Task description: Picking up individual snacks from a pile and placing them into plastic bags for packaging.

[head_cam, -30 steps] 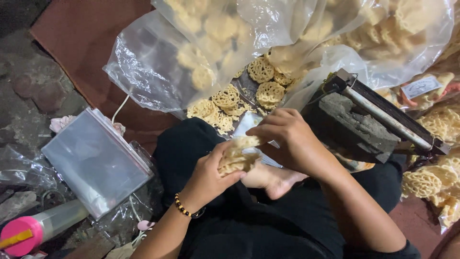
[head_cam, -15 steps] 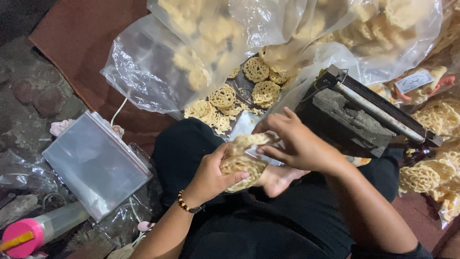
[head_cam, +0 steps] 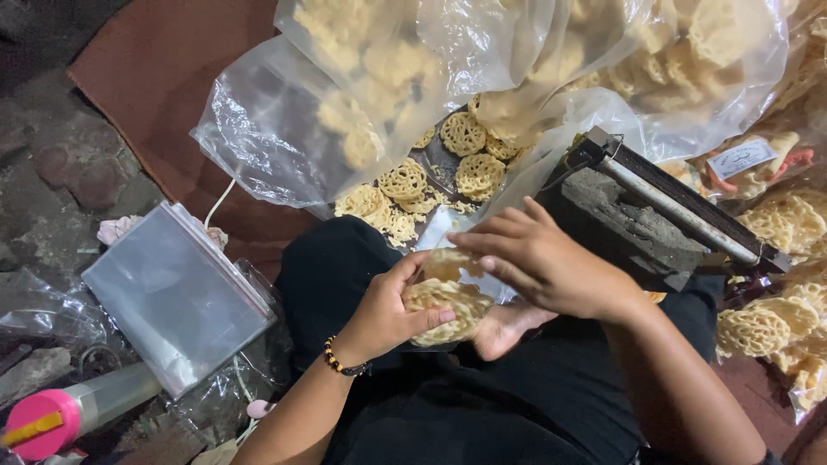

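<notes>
A small clear bag of lacy yellow crackers (head_cam: pixel 444 306) sat in the person's lap, above a bare foot (head_cam: pixel 504 327) and the black trousers (head_cam: pixel 448 405). The left hand (head_cam: pixel 383 314), a bead bracelet (head_cam: pixel 342 360) at its wrist, cupped the bag from the left side, its grip pinching the bag with the thumb across the front of it. The right hand (head_cam: pixel 547 267) hovered over the bag's open top, its grip spread, fingers held out flat and touching the top cracker and the edge of the plastic.

Just beyond the hands, loose crackers (head_cam: pixel 405 185) lay scattered on plastic, spilling from the mouth of a big clear sack (head_cam: pixel 284 129) stuffed with more of them. To the right, near the right hand, stood a dark block with a metal bar along its top (head_cam: pixel 663 215), a bag sealer by the look of it. Further right lay packed bags (head_cam: pixel 762 323) of crackers.

To the left, well apart from the hands, a stack of empty flat bags (head_cam: pixel 172 293) rested on crumpled plastic, with a pink-capped bottle (head_cam: pixel 60 418) lying near it. Everything sat on the ground: a reddish-brown mat (head_cam: pixel 181 69) over rough dark stone (head_cam: pixel 52 164).
</notes>
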